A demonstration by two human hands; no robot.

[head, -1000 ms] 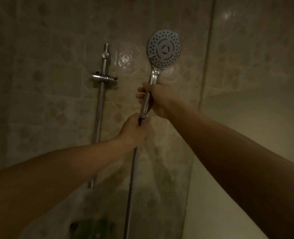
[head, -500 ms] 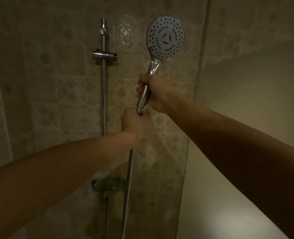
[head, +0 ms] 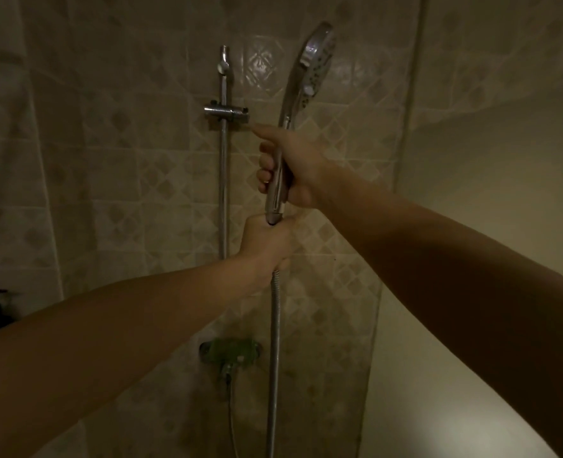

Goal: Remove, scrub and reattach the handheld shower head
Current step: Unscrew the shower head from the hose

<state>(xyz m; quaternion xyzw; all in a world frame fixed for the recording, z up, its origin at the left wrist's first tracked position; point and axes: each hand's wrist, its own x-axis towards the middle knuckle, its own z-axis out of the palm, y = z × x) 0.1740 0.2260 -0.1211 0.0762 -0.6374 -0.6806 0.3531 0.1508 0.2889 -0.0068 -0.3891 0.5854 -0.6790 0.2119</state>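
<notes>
Chrome shower head (head: 315, 57), upright, aloft right of centre, spray face turned right, nearly edge-on; ribbed metal hose (head: 275, 325) hanging straight below.

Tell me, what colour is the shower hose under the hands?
Shiny silver metal. The head view, the only one, shows the shower hose well.

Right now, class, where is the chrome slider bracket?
Head view: the chrome slider bracket sits on the vertical wall rail, just left of the right hand.
</notes>
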